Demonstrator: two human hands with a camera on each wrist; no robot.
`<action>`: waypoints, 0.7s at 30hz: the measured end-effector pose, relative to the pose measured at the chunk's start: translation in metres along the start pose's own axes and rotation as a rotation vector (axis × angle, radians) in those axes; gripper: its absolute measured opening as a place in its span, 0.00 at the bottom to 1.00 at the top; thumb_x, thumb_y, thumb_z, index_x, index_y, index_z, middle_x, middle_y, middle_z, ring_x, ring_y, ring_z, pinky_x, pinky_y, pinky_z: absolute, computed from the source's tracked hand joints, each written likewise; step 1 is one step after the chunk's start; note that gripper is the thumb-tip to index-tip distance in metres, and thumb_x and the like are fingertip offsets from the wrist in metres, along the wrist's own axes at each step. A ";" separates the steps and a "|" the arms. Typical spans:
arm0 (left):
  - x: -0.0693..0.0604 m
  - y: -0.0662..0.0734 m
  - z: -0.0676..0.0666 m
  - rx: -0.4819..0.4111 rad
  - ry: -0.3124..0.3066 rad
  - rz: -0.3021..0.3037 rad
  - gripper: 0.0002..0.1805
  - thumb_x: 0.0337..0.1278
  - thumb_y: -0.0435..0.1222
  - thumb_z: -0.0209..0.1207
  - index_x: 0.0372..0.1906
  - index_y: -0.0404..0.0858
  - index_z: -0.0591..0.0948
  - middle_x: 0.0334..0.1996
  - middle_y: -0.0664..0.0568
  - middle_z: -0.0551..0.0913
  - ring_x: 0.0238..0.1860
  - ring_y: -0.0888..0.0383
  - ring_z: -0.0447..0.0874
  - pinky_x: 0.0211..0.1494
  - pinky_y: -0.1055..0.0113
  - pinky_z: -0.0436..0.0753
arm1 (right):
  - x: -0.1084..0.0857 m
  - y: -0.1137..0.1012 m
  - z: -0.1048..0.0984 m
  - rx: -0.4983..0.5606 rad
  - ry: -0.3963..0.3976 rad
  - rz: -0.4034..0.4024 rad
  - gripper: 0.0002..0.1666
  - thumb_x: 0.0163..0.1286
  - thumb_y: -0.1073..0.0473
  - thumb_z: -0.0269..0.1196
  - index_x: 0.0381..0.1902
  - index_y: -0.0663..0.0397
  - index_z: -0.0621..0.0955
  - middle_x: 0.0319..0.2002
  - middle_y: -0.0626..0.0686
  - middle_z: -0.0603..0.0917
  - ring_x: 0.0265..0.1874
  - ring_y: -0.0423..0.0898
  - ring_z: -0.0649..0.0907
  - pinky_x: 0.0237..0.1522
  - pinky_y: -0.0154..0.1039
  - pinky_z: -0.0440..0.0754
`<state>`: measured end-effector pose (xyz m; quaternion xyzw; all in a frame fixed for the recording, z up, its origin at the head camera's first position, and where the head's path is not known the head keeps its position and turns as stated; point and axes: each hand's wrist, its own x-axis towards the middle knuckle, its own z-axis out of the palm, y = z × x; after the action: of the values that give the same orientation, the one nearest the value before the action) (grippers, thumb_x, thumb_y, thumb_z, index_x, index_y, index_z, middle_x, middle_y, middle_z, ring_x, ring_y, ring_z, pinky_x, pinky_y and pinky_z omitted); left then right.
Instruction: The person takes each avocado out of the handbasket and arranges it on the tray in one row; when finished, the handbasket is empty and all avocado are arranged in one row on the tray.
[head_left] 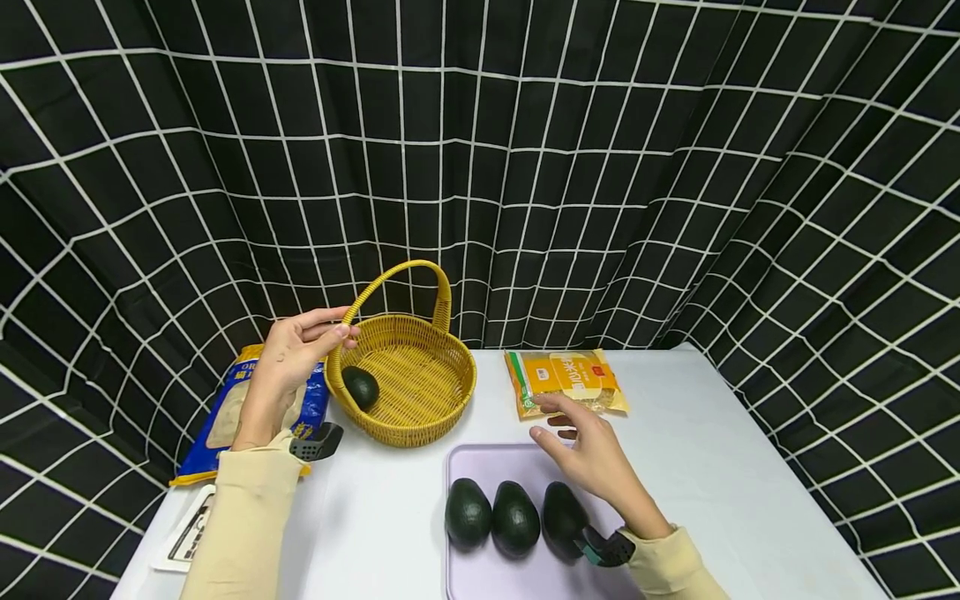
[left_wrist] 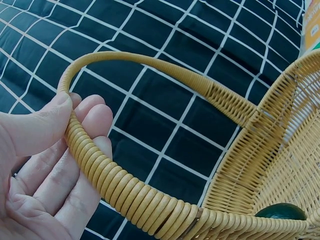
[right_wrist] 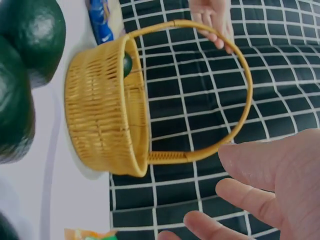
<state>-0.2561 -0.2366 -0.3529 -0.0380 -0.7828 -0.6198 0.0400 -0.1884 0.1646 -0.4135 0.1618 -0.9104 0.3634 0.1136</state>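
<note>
My left hand (head_left: pixel 288 354) pinches the handle of the yellow wicker basket (head_left: pixel 442 408) between thumb and fingers; the left wrist view shows the thumb on the wrapped handle (left_wrist: pixel 115 182). Inside the basket, at its left side, lies one dark green avocado (head_left: pixel 361 387). My right hand (head_left: pixel 588 454) hovers above the back right part of the lilac tray (head_left: pixel 540 575), fingers relaxed and apart, holding nothing. Three avocados rest side by side on the tray: left (head_left: pixel 468 513), middle (head_left: pixel 516 518) and right (head_left: pixel 562 518), the last partly hidden by the wrist strap.
Behind my right hand lies an orange and yellow food packet (head_left: pixel 558 379). A blue and yellow packet (head_left: pixel 206 437) is left of the basket, partly behind my left arm. A white item with black markings (head_left: pixel 183 533) sits at the left edge. A black gridded curtain (head_left: pixel 570 183) hangs behind the table.
</note>
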 end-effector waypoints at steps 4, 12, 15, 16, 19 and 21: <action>-0.001 0.001 0.000 0.011 0.000 0.001 0.24 0.73 0.42 0.58 0.69 0.38 0.76 0.45 0.56 0.91 0.42 0.65 0.90 0.51 0.80 0.82 | 0.010 -0.007 0.004 0.027 -0.018 -0.044 0.25 0.65 0.59 0.72 0.59 0.52 0.81 0.53 0.53 0.86 0.48 0.52 0.87 0.48 0.47 0.88; -0.001 0.000 0.001 -0.008 -0.005 0.030 0.25 0.71 0.42 0.60 0.68 0.37 0.76 0.43 0.59 0.91 0.42 0.67 0.89 0.51 0.78 0.83 | 0.027 -0.018 0.013 0.028 -0.070 -0.064 0.26 0.65 0.58 0.71 0.61 0.50 0.80 0.52 0.54 0.86 0.46 0.50 0.88 0.49 0.48 0.87; -0.001 0.000 0.001 0.006 -0.002 0.021 0.25 0.71 0.43 0.60 0.68 0.38 0.76 0.44 0.57 0.91 0.42 0.67 0.89 0.51 0.79 0.83 | 0.031 -0.022 0.016 0.024 -0.081 -0.062 0.26 0.65 0.57 0.71 0.61 0.49 0.80 0.51 0.54 0.86 0.45 0.49 0.87 0.49 0.46 0.87; -0.001 0.000 0.001 0.012 -0.001 0.016 0.25 0.71 0.43 0.60 0.68 0.39 0.76 0.45 0.56 0.91 0.43 0.67 0.89 0.51 0.79 0.82 | 0.032 -0.023 0.017 0.022 -0.082 -0.065 0.26 0.65 0.57 0.71 0.61 0.49 0.80 0.51 0.54 0.86 0.45 0.49 0.87 0.49 0.45 0.87; -0.001 0.000 0.000 0.014 0.001 0.011 0.25 0.71 0.43 0.60 0.68 0.39 0.76 0.45 0.56 0.91 0.43 0.67 0.89 0.52 0.79 0.82 | 0.036 -0.028 0.019 0.015 -0.088 -0.077 0.25 0.66 0.56 0.71 0.61 0.48 0.80 0.51 0.53 0.87 0.45 0.49 0.87 0.48 0.43 0.86; -0.001 -0.001 0.000 0.009 0.002 0.013 0.25 0.71 0.43 0.60 0.68 0.38 0.76 0.44 0.57 0.91 0.42 0.67 0.89 0.51 0.79 0.82 | 0.039 -0.031 0.021 0.018 -0.095 -0.085 0.25 0.66 0.55 0.70 0.61 0.48 0.80 0.52 0.53 0.87 0.46 0.52 0.87 0.48 0.46 0.87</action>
<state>-0.2548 -0.2364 -0.3536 -0.0425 -0.7853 -0.6161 0.0450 -0.2148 0.1204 -0.3965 0.2182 -0.9038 0.3585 0.0842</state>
